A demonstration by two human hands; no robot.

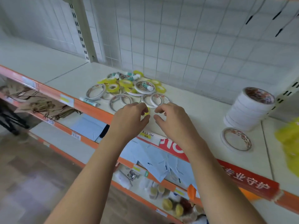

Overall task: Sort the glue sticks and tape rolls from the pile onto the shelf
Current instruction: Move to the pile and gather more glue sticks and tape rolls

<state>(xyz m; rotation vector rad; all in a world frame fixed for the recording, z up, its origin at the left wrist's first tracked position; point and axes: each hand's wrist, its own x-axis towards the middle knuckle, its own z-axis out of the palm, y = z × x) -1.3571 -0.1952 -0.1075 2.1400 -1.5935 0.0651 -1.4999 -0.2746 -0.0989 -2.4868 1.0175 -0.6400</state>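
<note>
A smooth white shelf [194, 113] carried a stack of white tape rolls [249, 109] at the right and a loose pile [129, 89] of flat rings and glue tubes mid-shelf. At the pile's front, the left hand [131, 118] pinched a small yellow tape roll [146, 112]. The right hand [171, 120] curled beside it, its grip unclear. The rolls looked light, stiff and slick, best pinched across the rim.
</note>
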